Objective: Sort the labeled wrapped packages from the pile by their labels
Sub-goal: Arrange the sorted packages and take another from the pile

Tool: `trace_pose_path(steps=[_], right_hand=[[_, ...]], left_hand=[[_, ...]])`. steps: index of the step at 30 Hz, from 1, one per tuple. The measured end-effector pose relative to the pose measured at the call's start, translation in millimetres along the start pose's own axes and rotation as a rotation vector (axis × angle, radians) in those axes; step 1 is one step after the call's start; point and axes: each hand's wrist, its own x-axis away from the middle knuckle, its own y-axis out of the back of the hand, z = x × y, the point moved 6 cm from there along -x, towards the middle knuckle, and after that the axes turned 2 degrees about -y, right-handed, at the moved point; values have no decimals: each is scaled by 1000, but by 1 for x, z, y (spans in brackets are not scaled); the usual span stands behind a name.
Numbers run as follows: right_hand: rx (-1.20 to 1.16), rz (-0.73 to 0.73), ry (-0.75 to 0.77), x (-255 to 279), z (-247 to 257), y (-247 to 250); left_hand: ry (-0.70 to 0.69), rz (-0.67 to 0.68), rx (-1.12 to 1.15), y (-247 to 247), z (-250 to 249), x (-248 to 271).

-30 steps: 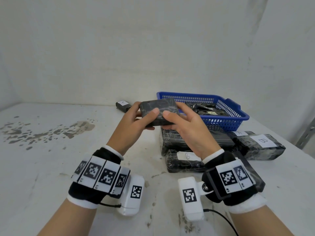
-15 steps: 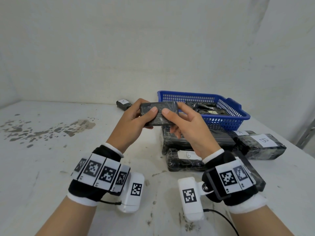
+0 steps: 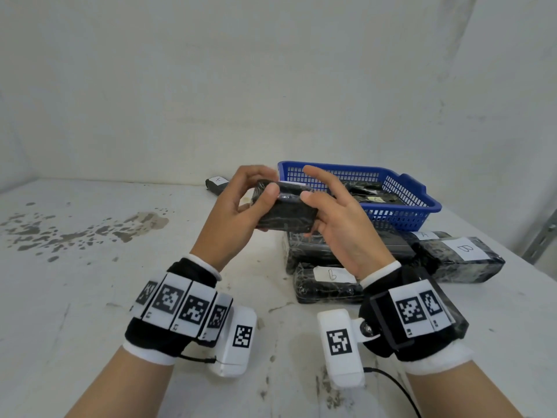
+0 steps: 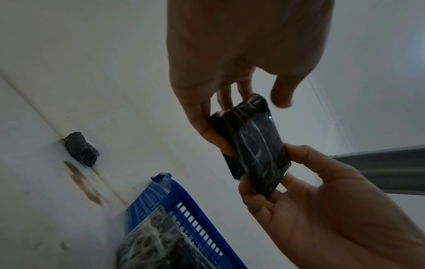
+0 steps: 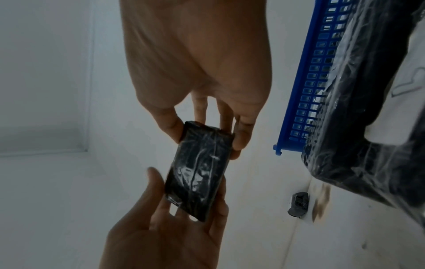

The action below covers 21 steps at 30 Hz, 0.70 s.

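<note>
A small black wrapped package (image 3: pixel 286 211) is held in the air between both hands, above the table (image 3: pixel 90 297). My left hand (image 3: pixel 262 182) pinches its left end, thumb in front and fingers behind. My right hand (image 3: pixel 313 188) grips the right end with thumb and lower fingers, the index finger raised off it. A strip of white label shows along the package's top edge, and its writing is hidden. The left wrist view shows the package (image 4: pixel 253 145) gripped at both ends, as does the right wrist view (image 5: pixel 200 171).
Below my right hand lies a pile of black wrapped packages, one with a handwritten label (image 3: pixel 328 276) and one marked B (image 3: pixel 461 257). A blue basket (image 3: pixel 404 188) behind it holds more packages. A small labelled package (image 3: pixel 217 184) lies alone near the back wall.
Both hands have turned the package over, so its dark face now points at me and the label edge is on top. My right index finger has lifted off it.
</note>
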Motion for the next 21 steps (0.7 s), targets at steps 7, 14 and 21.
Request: trace_pose_path(steps=[7,14,21], right_hand=[[96,0,-4,-1,-5,1],[190,46,25,1,-3,0],[196,29,68,2,1,1]], left_hand=[[181,-38,6,5,21,-6],[121,15,7,1,16,-5],[152,26,-61,2,16,-3]])
